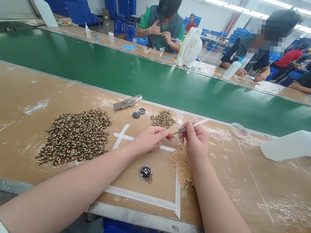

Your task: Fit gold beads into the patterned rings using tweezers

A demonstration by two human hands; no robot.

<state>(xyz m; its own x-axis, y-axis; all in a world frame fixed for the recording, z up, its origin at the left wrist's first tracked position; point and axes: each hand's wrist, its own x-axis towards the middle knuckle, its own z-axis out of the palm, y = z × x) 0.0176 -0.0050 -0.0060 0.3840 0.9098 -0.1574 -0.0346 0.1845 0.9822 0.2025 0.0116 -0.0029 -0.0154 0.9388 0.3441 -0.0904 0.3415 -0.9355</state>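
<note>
My right hand (195, 139) pinches a pair of thin metal tweezers (190, 127), its tip pointing left toward my left hand (151, 139). The left hand's fingers are pinched together at the tweezers' tip, on something too small to name. Both hands hover above a white tape square (145, 197) on the brown bench. A heap of small tan beads (182, 166) lies under my right wrist. A big pile of brown-and-cream patterned pieces (75, 136) lies to the left, and a smaller pile (163, 118) sits behind the hands. A round black cap (145, 172) rests inside the square.
A green conveyor belt (149, 79) runs behind the bench. A white squeeze bottle (295, 144) lies at right, near a tape roll (239, 130). A metal clip (127, 102) and two dark discs (138, 113) lie behind. Across the belt, other people work beside a white fan (190, 46).
</note>
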